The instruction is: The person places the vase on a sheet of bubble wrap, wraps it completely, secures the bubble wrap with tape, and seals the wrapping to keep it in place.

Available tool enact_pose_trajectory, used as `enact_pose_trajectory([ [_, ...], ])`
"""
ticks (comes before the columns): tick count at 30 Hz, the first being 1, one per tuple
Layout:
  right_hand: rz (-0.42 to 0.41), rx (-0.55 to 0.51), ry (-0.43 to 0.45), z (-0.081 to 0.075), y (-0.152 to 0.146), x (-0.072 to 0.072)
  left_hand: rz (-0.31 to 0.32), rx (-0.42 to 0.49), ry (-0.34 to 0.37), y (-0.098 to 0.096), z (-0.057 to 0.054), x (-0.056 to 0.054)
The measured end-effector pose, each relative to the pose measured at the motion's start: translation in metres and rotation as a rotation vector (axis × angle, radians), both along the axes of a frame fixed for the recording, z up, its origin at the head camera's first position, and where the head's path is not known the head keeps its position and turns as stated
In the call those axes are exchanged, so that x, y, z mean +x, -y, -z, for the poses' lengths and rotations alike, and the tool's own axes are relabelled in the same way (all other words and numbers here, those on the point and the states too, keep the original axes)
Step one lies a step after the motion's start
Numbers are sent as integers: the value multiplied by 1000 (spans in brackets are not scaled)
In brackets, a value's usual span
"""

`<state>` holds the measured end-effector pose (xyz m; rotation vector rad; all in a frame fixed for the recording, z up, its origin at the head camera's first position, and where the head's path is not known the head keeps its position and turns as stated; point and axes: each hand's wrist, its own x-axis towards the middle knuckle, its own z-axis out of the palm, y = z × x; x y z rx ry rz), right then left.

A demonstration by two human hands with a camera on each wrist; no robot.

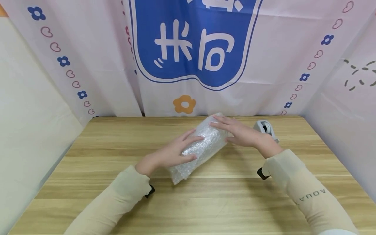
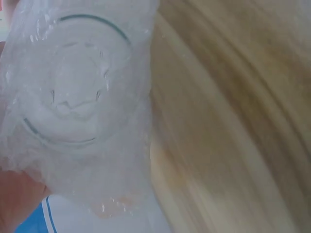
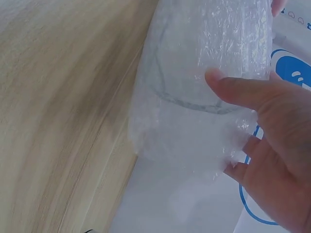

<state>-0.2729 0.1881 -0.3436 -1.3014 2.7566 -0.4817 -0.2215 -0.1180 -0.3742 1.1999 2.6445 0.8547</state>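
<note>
A bundle of clear bubble wrap point(image 1: 207, 140) slants across the back middle of the table in the head view. Through the layers, the left wrist view shows a clear round form point(image 2: 75, 82) with dark curved edges. My left hand point(image 1: 171, 153) holds the bundle's near-left end, fingers spread over it and thumb along the near side. At the far-right end my right hand point(image 1: 242, 132) grips it. In the right wrist view that hand's thumb point(image 3: 238, 90) presses the front of the wrap while fingers curl behind, partly hidden.
A small grey tape dispenser point(image 1: 266, 128) sits at the back right, just behind the right wrist. The wood-grain table point(image 1: 205, 209) ends at a printed white curtain point(image 1: 264, 98) along the back, with pale side walls left and right.
</note>
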Motion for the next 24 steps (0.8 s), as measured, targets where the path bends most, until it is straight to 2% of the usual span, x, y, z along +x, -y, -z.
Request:
enact_pose_trajectory([
  [5,42,62,-67,-1,5,4,-19,5,-45,-1,4,1],
  [9,55,67,-85,-1,6,6,-29,1,-57,-1,6,1],
  [17,77,-32,-4,-5,-6,8,-43,-34,-74,-2,7,0],
  [21,126,-94,43,-9,-16,9,-55,-46,-80,-3,7,1],
  [24,160,-132,32,-13,-24,12,-60,-47,-74,-3,8,2],
])
